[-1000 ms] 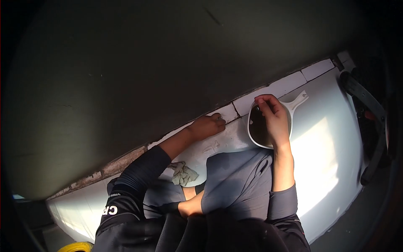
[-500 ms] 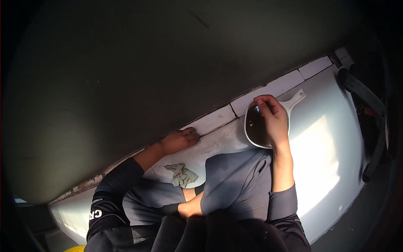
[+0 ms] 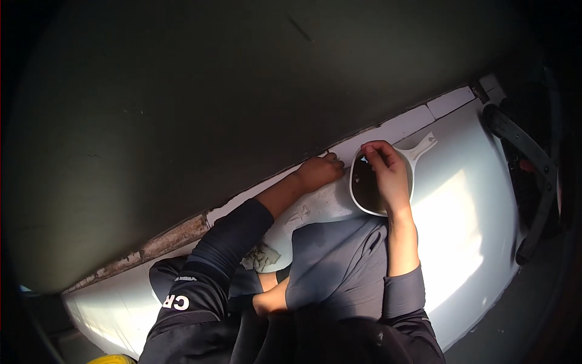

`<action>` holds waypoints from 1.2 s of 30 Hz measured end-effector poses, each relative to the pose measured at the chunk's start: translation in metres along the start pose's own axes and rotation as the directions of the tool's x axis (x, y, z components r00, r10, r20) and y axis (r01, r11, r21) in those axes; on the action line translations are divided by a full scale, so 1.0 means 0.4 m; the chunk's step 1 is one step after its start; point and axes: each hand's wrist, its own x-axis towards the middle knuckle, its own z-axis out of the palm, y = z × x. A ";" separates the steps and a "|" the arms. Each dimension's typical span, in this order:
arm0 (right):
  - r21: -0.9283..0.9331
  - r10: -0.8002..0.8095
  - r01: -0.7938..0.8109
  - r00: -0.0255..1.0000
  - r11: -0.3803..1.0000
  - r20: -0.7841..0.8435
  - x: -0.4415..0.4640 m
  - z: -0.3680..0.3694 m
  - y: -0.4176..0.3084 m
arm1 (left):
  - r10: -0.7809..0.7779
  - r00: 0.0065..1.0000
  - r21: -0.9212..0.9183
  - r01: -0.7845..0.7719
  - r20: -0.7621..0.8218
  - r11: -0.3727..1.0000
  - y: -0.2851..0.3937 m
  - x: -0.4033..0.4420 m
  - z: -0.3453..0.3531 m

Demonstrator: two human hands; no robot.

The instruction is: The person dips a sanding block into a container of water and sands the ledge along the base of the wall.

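Note:
My left hand (image 3: 321, 172) is pressed against the white skirting tiles (image 3: 391, 128) at the foot of the wall, just left of a white dipper. Its fingers are curled, and anything under them is hidden. The dipper (image 3: 382, 213) stands on the pale floor with its handle pointing up and right, and dark liquid shows inside. Across it lies my right hand (image 3: 391, 173), with thumb and fingers closed at the far rim and the thumb on the inner side. A crumpled grey cloth (image 3: 262, 258) rests on the floor, partly covered by my left sleeve.
The dark wall (image 3: 200, 109) rises beyond the tiles. My crossed legs (image 3: 339, 267) are close in front of the dipper. At the right edge stands a dark object with a curved metal strap (image 3: 527, 136). Something yellow (image 3: 112, 360) shows at the bottom left.
My left hand has slid right along the tiles, nearer the dipper, and its sleeve now covers part of the cloth. My right hand and the dipper have stayed in place.

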 end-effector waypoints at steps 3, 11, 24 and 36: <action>0.004 0.019 -0.018 1.000 1.000 -0.020 -0.012 -0.007 0.003 | -0.026 1.000 0.027 0.026 -0.009 0.999 -0.001 -0.083 0.017; 0.015 -0.022 0.022 1.000 1.000 -0.008 -0.009 -0.001 -0.010 | 0.020 0.999 0.043 -0.022 0.035 0.999 -0.010 -0.239 0.008; -0.011 -0.016 0.016 1.000 1.000 -0.013 -0.006 -0.001 0.012 | -0.012 1.000 0.008 0.012 -0.002 1.000 0.002 -0.008 -0.003; 0.063 -0.037 0.036 0.999 0.997 0.020 -0.011 0.013 -0.003 | -0.302 0.941 0.024 0.309 -0.153 0.951 0.031 -0.102 0.034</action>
